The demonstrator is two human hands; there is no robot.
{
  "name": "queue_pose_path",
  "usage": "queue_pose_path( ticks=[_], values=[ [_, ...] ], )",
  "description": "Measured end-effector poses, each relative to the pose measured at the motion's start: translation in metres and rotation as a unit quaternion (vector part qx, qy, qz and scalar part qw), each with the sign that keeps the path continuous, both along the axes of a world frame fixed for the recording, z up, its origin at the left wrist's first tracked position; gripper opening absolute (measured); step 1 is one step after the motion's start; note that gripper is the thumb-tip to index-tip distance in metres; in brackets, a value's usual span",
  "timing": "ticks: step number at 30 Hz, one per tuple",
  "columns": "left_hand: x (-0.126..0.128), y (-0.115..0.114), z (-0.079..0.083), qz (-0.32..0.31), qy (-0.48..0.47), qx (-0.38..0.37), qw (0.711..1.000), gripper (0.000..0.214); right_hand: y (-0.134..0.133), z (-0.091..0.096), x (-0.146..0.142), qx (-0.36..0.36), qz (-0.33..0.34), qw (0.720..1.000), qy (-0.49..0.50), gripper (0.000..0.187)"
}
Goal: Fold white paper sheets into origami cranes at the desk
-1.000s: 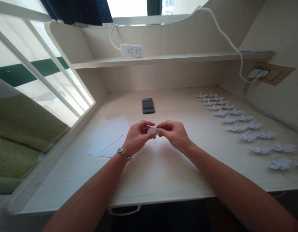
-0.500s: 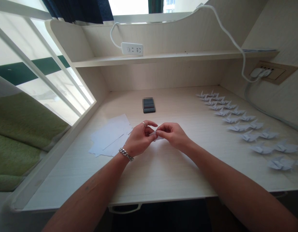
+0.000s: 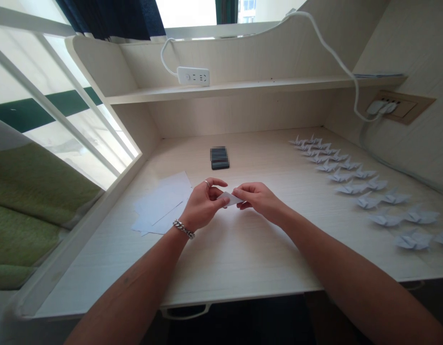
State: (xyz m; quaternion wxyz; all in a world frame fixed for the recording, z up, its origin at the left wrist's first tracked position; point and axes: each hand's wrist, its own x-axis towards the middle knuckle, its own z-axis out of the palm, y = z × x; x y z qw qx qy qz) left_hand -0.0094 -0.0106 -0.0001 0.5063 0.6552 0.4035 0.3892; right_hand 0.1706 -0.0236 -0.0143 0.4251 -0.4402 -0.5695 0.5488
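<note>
Both hands meet over the middle of the pale wooden desk [image 3: 243,254]. My left hand [image 3: 203,203], with a ring and a metal bracelet, pinches one end of a small folded piece of white paper [image 3: 230,197]. My right hand [image 3: 259,200] pinches its other end. The paper is held just above the desk surface and shows a pointed flap between the fingers. A loose stack of white paper sheets [image 3: 160,203] lies just left of my left hand.
Two rows of several folded paper cranes [image 3: 365,187] run along the desk's right side. A dark phone [image 3: 220,158] lies toward the back. A power strip [image 3: 193,75] sits on the shelf, its cable running to a wall socket [image 3: 390,108].
The hands have stayed in place while the fingers worked the paper; a pointed flap now shows more plainly between them. The view shifted slightly.
</note>
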Motion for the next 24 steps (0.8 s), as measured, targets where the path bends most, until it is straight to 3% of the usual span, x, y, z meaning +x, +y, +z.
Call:
queue_pose_path(
  ticks=[5,13,20,24],
  values=[
    [0.0002,0.0007,0.0019,0.008,-0.018,-0.02,1.0,0.04,0.0013,-0.0027,0.0021,0.072,-0.039,0.993,-0.091,0.019],
    [-0.0004,0.002,0.0003,0.029,-0.043,-0.021,0.998,0.039,0.0014,-0.0022,0.0022,0.069,-0.04,0.992,-0.102,0.019],
    [0.0007,0.0014,0.0018,0.005,0.029,-0.002,1.0,0.023,-0.0053,0.0022,-0.0017,0.161,-0.073,0.966,-0.187,0.018],
    [0.0016,0.001,0.0013,0.029,0.03,0.035,0.999,0.021,-0.0058,0.0042,-0.0011,0.154,-0.067,0.971,-0.17,0.019]
  ],
)
